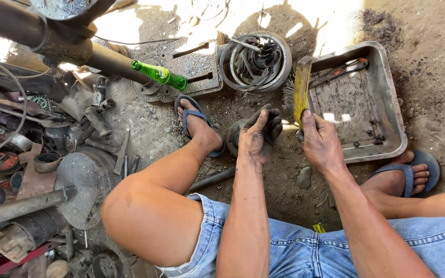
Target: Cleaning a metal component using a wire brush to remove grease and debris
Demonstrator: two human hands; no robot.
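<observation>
L hand (260,135) clamped over dark round metal part (235,135) on dirt floor (155,131) betw. your feet; keep it pinned, rotate as req'd. R hand (319,141) closed on yellow brush (298,91), bristles left, beside metal tray (387,98); short strokes, away from fingers.

The dented grey metal tray (387,98) looks matt and grimy. The yellow-handled wire brush (300,90) has stiff bristles; the green glass bottle (160,74) shines glossy.
</observation>
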